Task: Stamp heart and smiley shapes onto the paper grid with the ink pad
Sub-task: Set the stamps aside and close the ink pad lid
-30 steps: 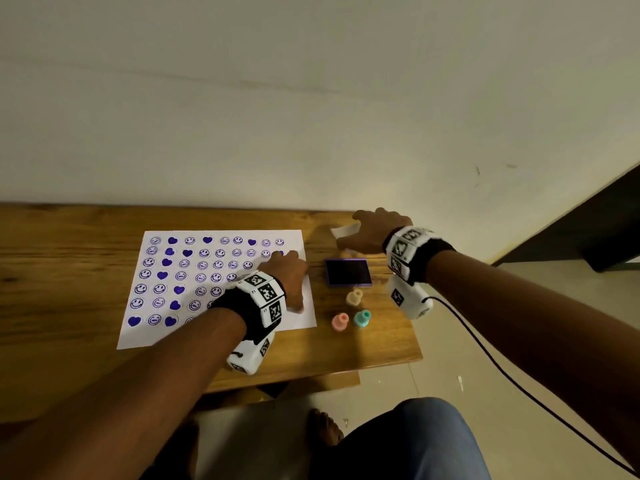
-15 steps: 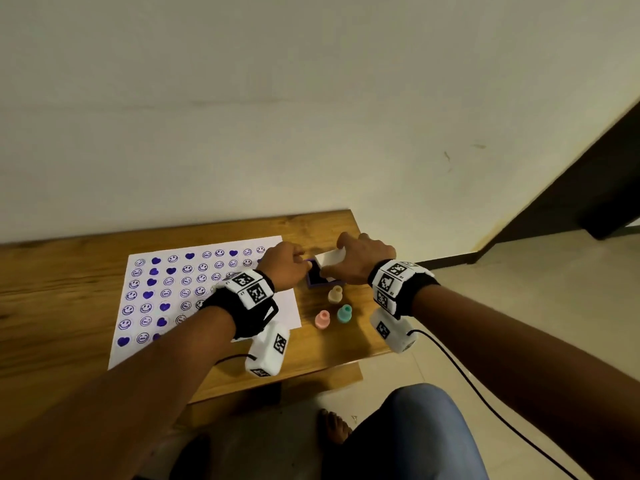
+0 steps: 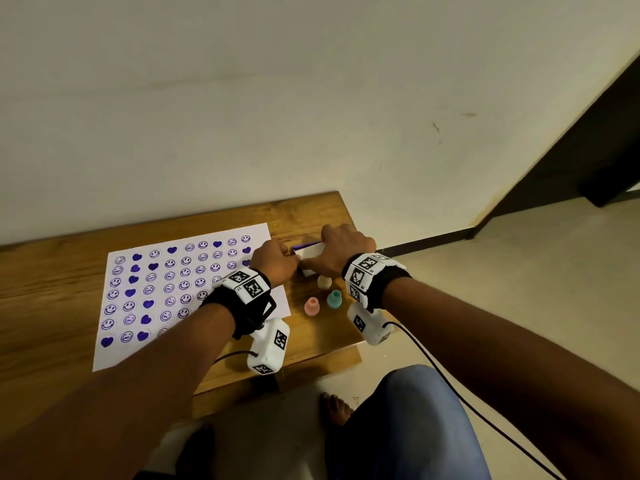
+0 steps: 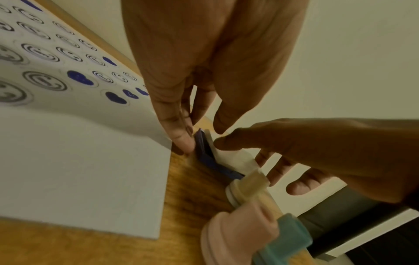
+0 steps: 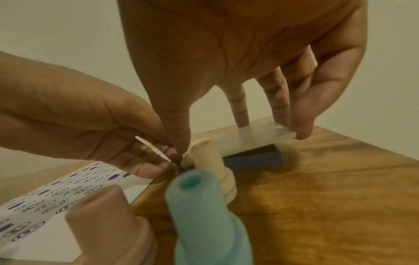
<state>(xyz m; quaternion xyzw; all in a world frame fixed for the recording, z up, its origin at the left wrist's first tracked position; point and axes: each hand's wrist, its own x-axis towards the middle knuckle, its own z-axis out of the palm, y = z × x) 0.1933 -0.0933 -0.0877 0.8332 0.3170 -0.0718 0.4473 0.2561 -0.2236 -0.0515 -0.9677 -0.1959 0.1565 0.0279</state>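
Wooden table [image 3: 52, 299] stood against a plain pale wall [image 3: 311, 98], and both hands had come together near its far right corner, where a second earlier they lay apart. The right hand [image 3: 341, 252] had then rested on the white lid [image 3: 313, 252] beyond the open ink pad; now it pinched that lid by its edges, thumb at one end and fingers at the other, tilted over the purple ink pad [image 5: 254, 157], which lay on the wood directly beneath it. The left hand [image 3: 275, 259] had left the paper [image 3: 145, 289] and now pinched the pad's near corner between thumb and fingertips [image 4: 181, 136]. The stamped sheet of hearts and smileys lay just left of the left hand, its right edge touching those fingers.

Three small stamps stood close below the hands: a cream stamp [image 3: 324, 281] nearest the pad, partly hiding it in both wrist views, a teal stamp [image 3: 334, 299] and a pink stamp [image 3: 311, 306]. Black-and-white square codes marked both wristbands [image 3: 363, 270]; no writing could be read.
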